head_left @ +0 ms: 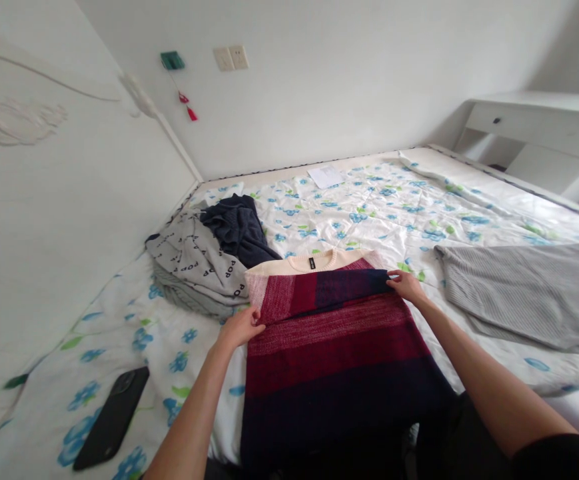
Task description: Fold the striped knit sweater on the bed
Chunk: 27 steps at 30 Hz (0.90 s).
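Observation:
A striped knit sweater (329, 333) in cream, red and navy lies flat on the bed in front of me, collar away from me. A sleeve is folded across its chest. My left hand (239, 327) pinches the folded sleeve at the sweater's left edge. At the right edge, my right hand (406, 285) grips the other end of that sleeve. Both arms reach forward from the bottom of the view.
A floral bedsheet (369, 213) covers the bed. A grey printed garment (194, 267) and a dark navy garment (236, 230) lie at the left. A grey knit garment (524, 293) lies at the right. A black phone (112, 419) lies near left. White paper (326, 176) lies far back.

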Each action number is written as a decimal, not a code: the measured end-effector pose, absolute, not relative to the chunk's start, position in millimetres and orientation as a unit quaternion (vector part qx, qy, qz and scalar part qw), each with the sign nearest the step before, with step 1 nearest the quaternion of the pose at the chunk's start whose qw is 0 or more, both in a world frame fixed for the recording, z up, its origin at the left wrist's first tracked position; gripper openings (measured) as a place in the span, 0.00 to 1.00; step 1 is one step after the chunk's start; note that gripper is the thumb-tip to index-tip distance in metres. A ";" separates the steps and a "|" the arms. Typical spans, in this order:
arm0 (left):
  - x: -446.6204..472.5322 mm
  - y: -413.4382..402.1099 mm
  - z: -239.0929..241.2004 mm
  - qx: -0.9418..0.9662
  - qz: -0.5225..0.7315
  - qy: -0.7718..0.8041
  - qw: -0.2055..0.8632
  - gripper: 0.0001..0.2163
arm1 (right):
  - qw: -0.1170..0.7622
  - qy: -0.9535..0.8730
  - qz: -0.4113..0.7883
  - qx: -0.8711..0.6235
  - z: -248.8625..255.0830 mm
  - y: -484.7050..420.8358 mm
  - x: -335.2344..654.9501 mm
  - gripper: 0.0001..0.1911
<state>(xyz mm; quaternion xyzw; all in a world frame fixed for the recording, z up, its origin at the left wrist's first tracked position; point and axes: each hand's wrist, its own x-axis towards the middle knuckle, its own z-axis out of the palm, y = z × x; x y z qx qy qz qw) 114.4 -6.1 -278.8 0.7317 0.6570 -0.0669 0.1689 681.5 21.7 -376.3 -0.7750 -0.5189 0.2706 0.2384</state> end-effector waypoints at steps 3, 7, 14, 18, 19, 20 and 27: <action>113.9 -8.5 -280.2 0.740 -0.071 0.649 0.161 0.09 | 0.238 -0.523 0.270 -0.772 -376.3 20.6 682.2 0.20; 114.3 -9.5 -276.6 0.739 -0.068 0.659 0.121 0.05 | 0.237 -0.518 0.273 -0.776 -373.3 21.0 685.5 0.19; 99.5 -4.4 -265.7 0.706 -0.087 0.692 0.123 0.04 | 0.257 -0.525 0.356 -0.729 -369.4 20.5 697.6 0.21; 88.3 -1.2 -270.1 0.691 -0.090 0.702 0.148 0.05 | 0.256 -0.547 0.359 -0.712 -370.2 18.3 697.9 0.20; 86.9 -0.5 -272.4 0.690 -0.089 0.702 0.152 0.05 | 0.255 -0.547 0.355 -0.714 -370.3 18.0 697.5 0.20; 86.0 0.2 -275.0 0.692 -0.088 0.699 0.158 0.05 | 0.255 -0.546 0.351 -0.717 -370.3 17.8 697.0 0.21; 84.8 3.2 -289.4 0.727 -0.078 0.650 0.207 0.11 | 0.265 -0.526 0.342 -0.732 -370.9 16.5 693.3 0.22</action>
